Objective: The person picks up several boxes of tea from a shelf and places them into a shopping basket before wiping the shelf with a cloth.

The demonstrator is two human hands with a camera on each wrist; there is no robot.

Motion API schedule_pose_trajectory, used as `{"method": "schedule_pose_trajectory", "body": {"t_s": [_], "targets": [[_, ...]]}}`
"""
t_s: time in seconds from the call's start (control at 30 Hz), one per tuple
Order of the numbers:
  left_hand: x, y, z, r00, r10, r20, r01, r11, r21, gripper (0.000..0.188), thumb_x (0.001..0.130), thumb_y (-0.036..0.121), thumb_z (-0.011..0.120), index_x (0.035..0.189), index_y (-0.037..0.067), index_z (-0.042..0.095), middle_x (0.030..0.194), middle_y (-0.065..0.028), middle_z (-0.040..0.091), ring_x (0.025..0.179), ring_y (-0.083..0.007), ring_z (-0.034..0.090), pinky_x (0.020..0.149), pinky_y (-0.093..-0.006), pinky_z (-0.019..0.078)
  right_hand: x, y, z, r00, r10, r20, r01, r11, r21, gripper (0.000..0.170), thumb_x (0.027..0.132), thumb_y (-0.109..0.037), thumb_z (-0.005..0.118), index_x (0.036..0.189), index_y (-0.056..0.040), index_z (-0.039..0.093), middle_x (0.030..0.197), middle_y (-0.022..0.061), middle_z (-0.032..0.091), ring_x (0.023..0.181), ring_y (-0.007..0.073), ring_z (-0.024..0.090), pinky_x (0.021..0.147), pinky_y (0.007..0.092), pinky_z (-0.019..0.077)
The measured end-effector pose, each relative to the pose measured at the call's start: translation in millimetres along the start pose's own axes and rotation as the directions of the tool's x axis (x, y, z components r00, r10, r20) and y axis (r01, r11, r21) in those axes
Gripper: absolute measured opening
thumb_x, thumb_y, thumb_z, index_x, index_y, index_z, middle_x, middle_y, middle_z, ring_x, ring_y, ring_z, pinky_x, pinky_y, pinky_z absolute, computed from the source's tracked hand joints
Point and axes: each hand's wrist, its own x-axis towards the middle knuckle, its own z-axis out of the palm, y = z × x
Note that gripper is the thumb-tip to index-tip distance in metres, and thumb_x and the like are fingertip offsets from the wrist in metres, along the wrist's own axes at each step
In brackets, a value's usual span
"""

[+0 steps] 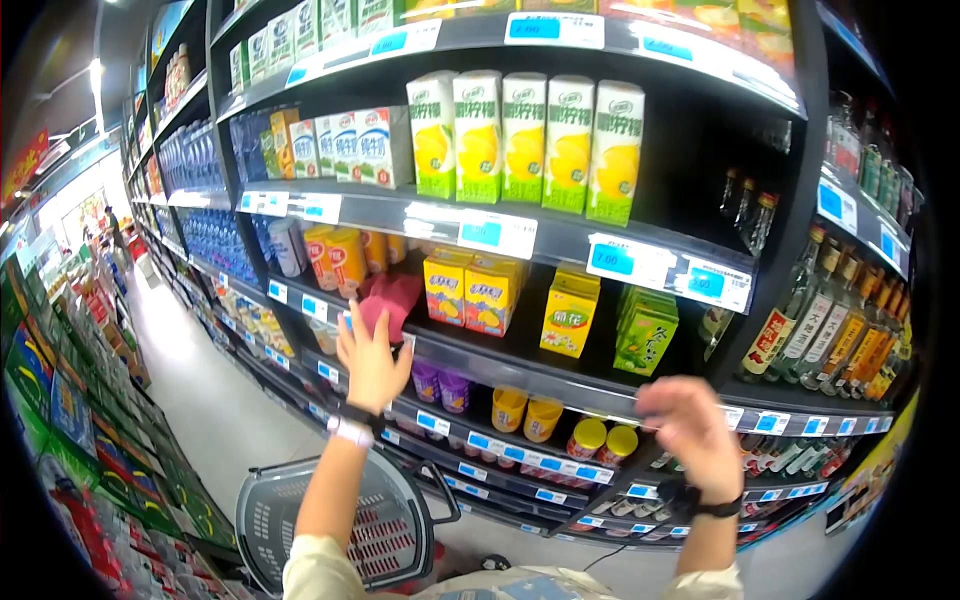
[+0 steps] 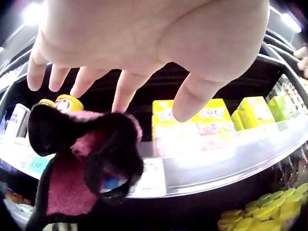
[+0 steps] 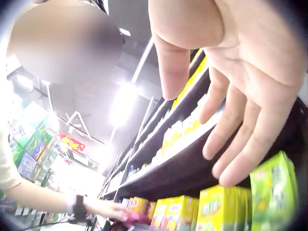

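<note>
My left hand [image 1: 372, 362] reaches to the middle shelf with its fingers spread. Just beyond its fingertips lies a dark pink, fuzzy cloth item [image 1: 397, 298] at the shelf edge. The left wrist view shows that pink cloth item [image 2: 72, 187] with thick black trim, below the fingers, which are straight and hold nothing. To its right stand yellow drink cartons [image 1: 472, 290]. My right hand [image 1: 692, 432] hangs in front of the lower right shelf edge, fingers loosely bent and nothing in them. Green cartons [image 1: 643, 330] are the drinks nearest to it.
A grey shopping basket [image 1: 345, 520] stands below my left arm. Lemon drink cartons [image 1: 523, 140] line the shelf above, and glass bottles [image 1: 830, 320] fill the rack at right. Stacked boxes [image 1: 80, 430] border the aisle [image 1: 190, 350] on the left.
</note>
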Motion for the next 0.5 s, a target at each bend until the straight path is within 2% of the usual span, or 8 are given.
{"method": "schedule_pose_trajectory", "body": {"t_s": [0.07,0.13,0.2,0.27,0.33,0.4,0.43,0.5], "targets": [[-20,15,-22,0.999,0.039,0.023,-0.037,0.994,-0.102,0.060,0.075,0.024,0.067,0.130,0.009,0.047,0.149,-0.0267,0.014,0.133,-0.0501,0.017,0.106,-0.0576,0.0172,31,-44,-12,0.968,-0.245,-0.062,0.238,0.966,-0.104,0.043,0.085,-0.008,0.059,0.125,0.0007,0.046,0.122,0.0132,0.055,0.115,0.0205,0.052,0.095,0.0326,0.0436],[-42,30,-39,0.996,0.074,0.053,-0.063,0.980,-0.187,0.053,0.076,0.023,0.066,0.125,0.008,0.052,0.149,-0.0267,0.014,0.133,-0.0500,0.017,0.105,-0.0573,0.0182,62,-84,-6,0.893,-0.424,-0.148,0.407,0.903,-0.136,0.053,0.084,-0.013,0.062,0.130,0.0038,0.041,0.129,0.0170,0.050,0.119,0.0238,0.049,0.099,0.0336,0.0401],[-65,43,-47,0.988,0.114,0.104,-0.080,0.954,-0.290,0.048,0.078,0.024,0.064,0.123,0.008,0.055,0.148,-0.0267,0.017,0.133,-0.0499,0.018,0.105,-0.0570,0.0201,96,-113,-1,0.912,-0.383,-0.148,0.389,0.921,0.014,0.067,0.081,-0.017,0.067,0.135,0.0067,0.035,0.134,0.0220,0.044,0.125,0.0277,0.044,0.104,0.0349,0.0351],[-92,58,-55,0.975,0.139,0.173,-0.063,0.921,-0.384,0.048,0.080,0.026,0.064,0.123,0.008,0.055,0.148,-0.0270,0.018,0.133,-0.0501,0.019,0.105,-0.0566,0.0200,137,-126,2,0.937,-0.314,-0.154,0.300,0.948,-0.110,0.076,0.078,-0.020,0.070,0.136,0.0102,0.031,0.134,0.0254,0.042,0.128,0.0294,0.040,0.105,0.0353,0.0326],[-121,71,-56,0.964,0.139,0.228,-0.016,0.883,-0.469,0.045,0.079,0.024,0.065,0.121,0.008,0.057,0.147,-0.0271,0.023,0.131,-0.0507,0.022,0.107,-0.0546,0.0204,179,-132,4,0.939,-0.306,-0.154,0.240,0.909,-0.340,0.080,0.077,-0.020,0.071,0.136,0.0125,0.029,0.136,0.0273,0.040,0.129,0.0296,0.038,0.106,0.0346,0.0312],[-150,74,-49,0.949,0.165,0.267,0.013,0.829,-0.559,0.044,0.083,0.028,0.063,0.120,0.006,0.057,0.141,-0.0290,0.031,0.127,-0.0494,0.030,0.104,-0.0527,0.0260,218,-133,2,0.938,-0.314,-0.145,0.199,0.832,-0.517,0.078,0.075,-0.022,0.073,0.132,0.0144,0.034,0.127,0.0262,0.048,0.122,0.0296,0.046,0.101,0.0349,0.0370],[-163,76,-45,0.937,0.150,0.315,0.091,0.768,-0.634,0.042,0.083,0.027,0.063,0.119,0.005,0.058,0.138,-0.0285,0.035,0.125,-0.0467,0.035,0.104,-0.0493,0.0290,231,-134,2,0.938,-0.314,-0.145,0.198,0.831,-0.519,0.078,0.075,-0.022,0.073,0.132,0.0144,0.034,0.127,0.0262,0.048,0.122,0.0296,0.046,0.101,0.0349,0.0370],[-188,73,-39,0.897,0.148,0.417,0.214,0.680,-0.701,0.040,0.084,0.025,0.063,0.117,0.004,0.059,0.133,-0.0271,0.043,0.122,-0.0419,0.043,0.101,-0.0434,0.0343,247,-136,3,0.970,-0.237,-0.057,0.171,0.829,-0.533,0.070,0.072,-0.019,0.076,0.124,0.0137,0.043,0.113,0.0234,0.058,0.108,0.0281,0.057,0.090,0.0340,0.0462]]}}
